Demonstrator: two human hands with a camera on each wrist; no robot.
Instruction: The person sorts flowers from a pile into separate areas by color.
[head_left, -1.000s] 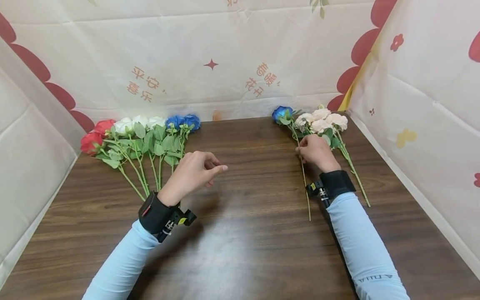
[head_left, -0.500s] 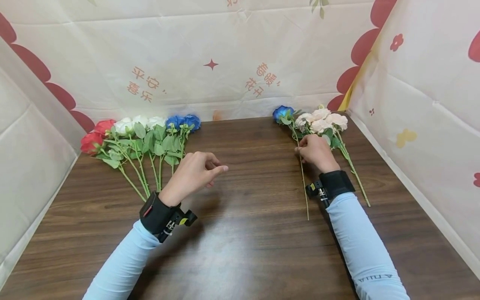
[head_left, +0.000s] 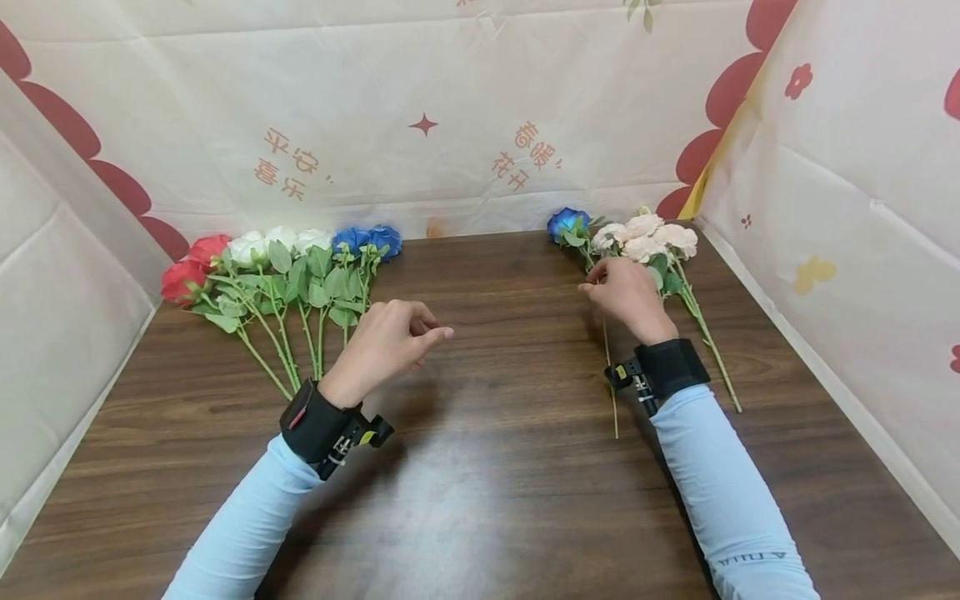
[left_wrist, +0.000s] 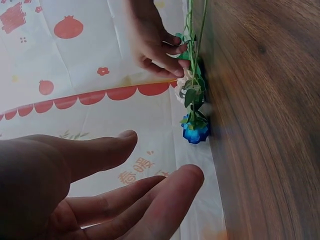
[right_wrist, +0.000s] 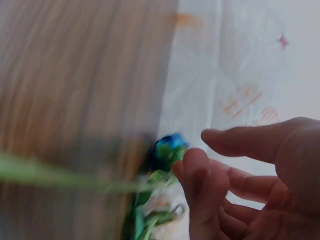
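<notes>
My right hand hovers just above the stem of a blue artificial rose lying at the back right. Thumb and fingertips stand apart in the right wrist view, where the rose shows beyond them and the blurred green stem runs past. Beside this rose lies a bunch of pale pink flowers, partly covered by the hand. Nothing is held by my left hand; it hangs over the table, relaxed, at the right edge of the left group of flowers. A gap separates its thumb and fingers in the left wrist view.
Red roses, white roses and blue roses lie in a row at the back left, stems toward me. The wooden table meets printed cloth walls at the back and both sides.
My right hand has let go of the blue rose's stem and lifted slightly up and away, its fingers spreading. The rose lies almost where it was. My left hand has hardly moved.
</notes>
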